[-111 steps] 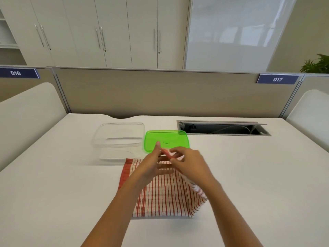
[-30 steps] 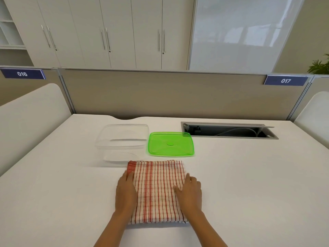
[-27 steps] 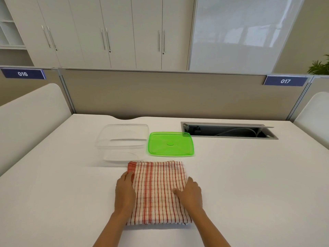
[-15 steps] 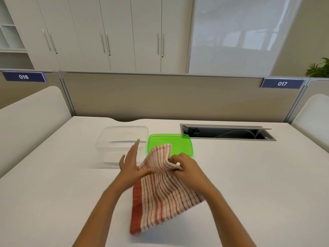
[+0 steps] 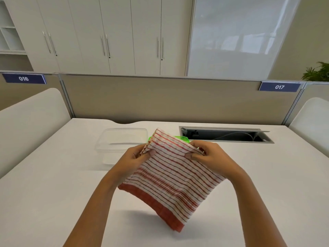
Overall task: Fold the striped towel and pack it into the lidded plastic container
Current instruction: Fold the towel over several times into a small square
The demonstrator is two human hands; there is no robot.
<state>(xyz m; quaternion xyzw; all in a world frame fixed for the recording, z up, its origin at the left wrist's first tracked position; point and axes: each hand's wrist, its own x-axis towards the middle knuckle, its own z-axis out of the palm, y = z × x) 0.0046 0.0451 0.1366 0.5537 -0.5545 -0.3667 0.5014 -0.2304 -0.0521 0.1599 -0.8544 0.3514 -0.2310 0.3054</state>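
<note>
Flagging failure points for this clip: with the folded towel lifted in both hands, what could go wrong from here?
1. The striped towel is pinched only at its top corners by the left hand and right hand; its layers could fan open.
2. It looks about as wide as the clear container, so it may bunch at the rim.
3. It hangs over the green lid and could drag it.

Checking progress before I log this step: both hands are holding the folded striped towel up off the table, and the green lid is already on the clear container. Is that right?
Not quite. The head view shows the green lid lying on the table beside the clear container, which is open. The rest holds: the left hand and right hand hold the folded striped towel up off the table.
</note>
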